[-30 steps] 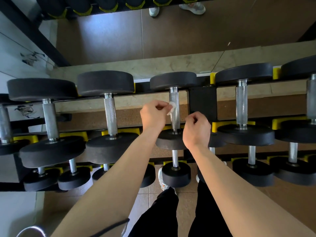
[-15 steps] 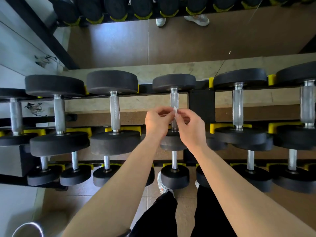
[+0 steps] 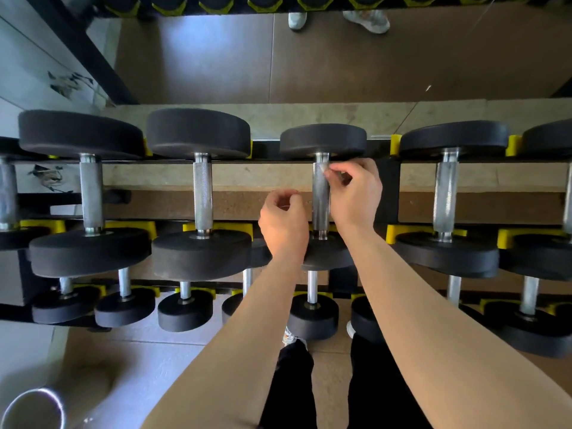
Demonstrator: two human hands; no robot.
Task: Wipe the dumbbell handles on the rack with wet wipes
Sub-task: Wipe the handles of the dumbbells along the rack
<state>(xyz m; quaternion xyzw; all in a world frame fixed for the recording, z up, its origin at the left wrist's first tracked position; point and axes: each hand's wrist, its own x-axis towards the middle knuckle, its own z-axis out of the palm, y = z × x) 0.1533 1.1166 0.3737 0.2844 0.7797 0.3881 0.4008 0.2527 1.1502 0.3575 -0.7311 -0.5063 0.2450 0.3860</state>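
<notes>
Quick count, looking down on it: the top shelf of the rack (image 3: 390,199) has six dumbbells in view, with the outer two cut off by the edges. All have round black heads and silvery bars. The lower shelf holds smaller ones. I count seven bars showing there, but the arms hide part of that row. Then there's one wipe and two hands.

The dumbbell (image 3: 323,140) getting the attention is fourth from the left on top, about mid-row. It lies flat on the yellow cradles (image 3: 394,235) with its long axis running near to far, one head at the far rail and one toward the person. Every other one points the same way.

The right hand (image 3: 356,193) is up at the far end of that handle (image 3: 321,209). Its grip is pinching a small white wipe (image 3: 326,172) against the metal, right by the far head. The left hand (image 3: 284,221) hovers just left of the handle. Its grip is curled in on itself, with nothing visible in it, and I can't tell if it touches the bar.

A shiny metal rim (image 3: 40,394) pokes in at the near left corner.
</notes>
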